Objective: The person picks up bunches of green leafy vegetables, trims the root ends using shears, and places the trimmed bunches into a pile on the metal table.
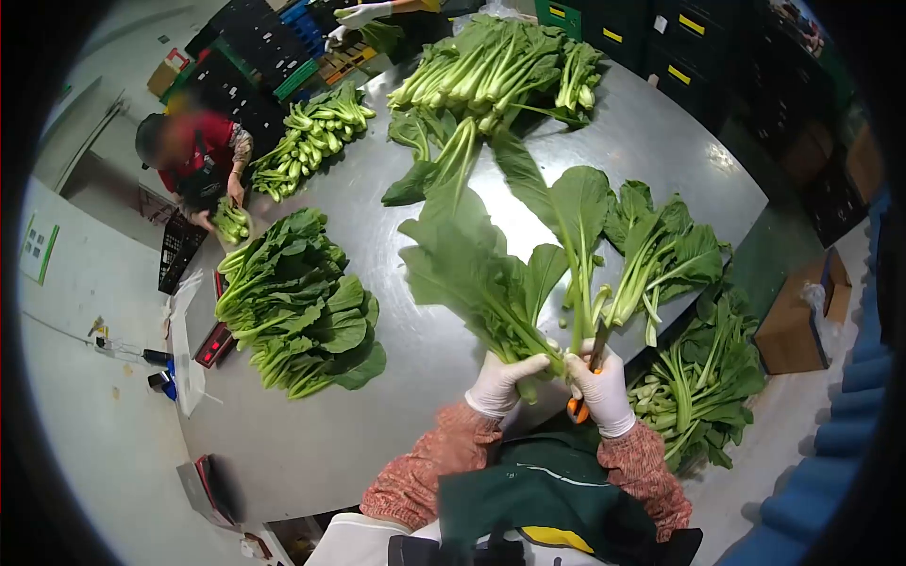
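Observation:
My left hand (511,381), in a white glove, is closed round the stems of a bunch of leafy greens (481,292); its upper leaves are blurred. Close beside it, my gloved right hand (602,387) grips an orange-handled cutting tool (578,409), mostly hidden by the fingers. A long-stemmed leafy stalk (578,212) rises from the right hand's fingertips. The cut ends of the left bunch meet the right fingers. Just beyond the right hand, loose leafy greens (651,250) lie on the metal table (425,434).
A neat pile of greens (297,302) lies at left, near a scale with a red display (217,345). A large heap (491,71) and trimmed stems (311,141) are farther back. More greens (703,382) sit low at right, near a cardboard box (802,316). A co-worker (203,156) handles greens at left.

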`<state>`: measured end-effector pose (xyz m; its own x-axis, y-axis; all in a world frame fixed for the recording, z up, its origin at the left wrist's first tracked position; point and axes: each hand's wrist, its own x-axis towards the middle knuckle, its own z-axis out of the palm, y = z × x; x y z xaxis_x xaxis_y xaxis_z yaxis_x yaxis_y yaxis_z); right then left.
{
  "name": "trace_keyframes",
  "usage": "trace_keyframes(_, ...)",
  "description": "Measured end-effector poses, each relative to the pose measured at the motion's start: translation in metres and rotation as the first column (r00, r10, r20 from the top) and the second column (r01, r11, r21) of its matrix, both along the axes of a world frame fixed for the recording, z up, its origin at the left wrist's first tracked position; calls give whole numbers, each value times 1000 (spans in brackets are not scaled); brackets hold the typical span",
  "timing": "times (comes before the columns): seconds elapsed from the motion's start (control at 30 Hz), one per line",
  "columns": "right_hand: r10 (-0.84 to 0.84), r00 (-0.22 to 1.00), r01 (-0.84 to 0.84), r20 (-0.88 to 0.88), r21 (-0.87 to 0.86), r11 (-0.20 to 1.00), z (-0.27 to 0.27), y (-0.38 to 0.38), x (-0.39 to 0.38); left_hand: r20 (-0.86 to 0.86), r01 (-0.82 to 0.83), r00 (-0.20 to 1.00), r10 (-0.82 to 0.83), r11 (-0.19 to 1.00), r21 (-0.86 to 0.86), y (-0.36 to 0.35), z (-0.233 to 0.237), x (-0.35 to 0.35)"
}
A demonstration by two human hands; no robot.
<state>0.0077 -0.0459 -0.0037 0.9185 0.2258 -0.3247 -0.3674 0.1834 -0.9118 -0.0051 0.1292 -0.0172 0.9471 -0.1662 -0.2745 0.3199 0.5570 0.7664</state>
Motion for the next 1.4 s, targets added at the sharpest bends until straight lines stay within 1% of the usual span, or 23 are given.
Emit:
trace_keyframes(0.13, -42, 992, 73, -120, 268, 961, -15, -2, 3, 114, 39, 993, -42, 999, 30, -3, -2, 2)
trace_keyframes(0.23, -250, 920, 341, -303, 303, 890, -47, -18, 17, 175, 68, 982, -65, 998, -8, 4, 10, 1)
trace_keyframes(0.27, -291, 905, 372, -310, 247, 895, -58, -26, 22, 176, 76, 981, -77, 997, 12, 7, 12, 1)
trace_keyframes(0.37, -89, 976, 68, -198, -110, 992, -63, -39, 27, 127, 30, 991, -29, 1000, -3, 20, 8, -3)
trace_keyframes(0.47, -58, 979, -16, -197, -355, 935, -74, -46, 27, -34, -52, 997, 66, 948, 315, 55, 4, -27)
trace_keyframes(0.53, -98, 983, 26, -153, -412, 911, -70, -52, 26, 159, -179, 982, 100, 760, 625, 107, -2, -58)
trace_keyframes(0.57, -113, 988, 59, -102, -429, 901, -69, -55, 29, 164, -251, 966, 202, 559, 790, 119, 4, -71)
trace_keyframes(0.6, -131, 990, 93, -55, -449, 889, -69, -60, 30, 273, -361, 929, 250, 449, 818, 141, -8, -91)
trace_keyframes(0.63, -120, 993, 104, 6, -545, 832, -75, -66, 33, 256, -289, 954, -158, -249, 924, 189, -11, -116)
trace_keyframes(0.67, -142, 988, 154, 67, -570, 807, -70, -61, 35, 290, -302, 952, -99, -454, 838, 213, -15, -142)
trace_keyframes(0.73, -29, 944, 241, 327, -630, 738, -68, -47, 36, 229, -232, 969, -91, -650, 724, 262, -14, -178)
trace_keyframes(0.8, 45, 916, 270, 398, -696, 665, -57, -20, 36, 211, -156, 977, -44, -820, 551, 315, -27, -203)
trace_keyframes(0.83, 119, 858, 320, 499, -701, 637, -54, -3, 34, 129, -30, 991, 46, -846, 532, 334, -31, -206)
trace_keyframes(0.9, 321, 836, 129, 446, -727, 675, -50, 24, 24, -116, 275, 961, 252, -809, 519, 356, -35, -205)
trace_keyframes(0.93, 436, 775, 6, 457, -695, 719, -44, 40, 18, -280, 445, 895, 347, -739, 507, 361, -38, -200)
trace_keyframes(0.97, 564, 740, -151, 366, -727, 670, -49, 52, 10, -432, 596, 798, 420, -654, 465, 364, -43, -197)
trace_keyframes(1.0, 736, 665, -341, 124, -827, 447, -60, 63, 1, -479, 641, 762, 436, -616, 459, 366, -48, -195)
trace_keyframes(1.03, 820, 573, -438, 4, -844, 310, -66, 72, -8, -525, 681, 724, 447, -580, 446, 369, -52, -190)
trace_keyframes(1.17, 840, 543, -336, 13, -913, 231, -79, 76, -22, -572, 697, 701, 426, -578, 424, 334, -28, -164)
trace_keyframes(1.27, 758, 647, -269, 89, -903, 336, -86, 65, -18, -80, 195, 979, 190, -734, 650, 307, -27, -163)
trace_keyframes(1.33, 653, 739, -209, 166, -865, 456, -92, 59, -18, 274, -229, 962, 2, -546, 806, 262, -29, -145)
trace_keyframes(1.37, 562, 781, -167, 273, -775, 609, -87, 56, -16, 276, -242, 958, 78, -301, 923, 231, -32, -131)
trace_keyframes(1.4, 536, 805, -222, 254, -709, 670, -82, 49, -13, 255, -252, 955, 151, -34, 967, 197, -36, -117)
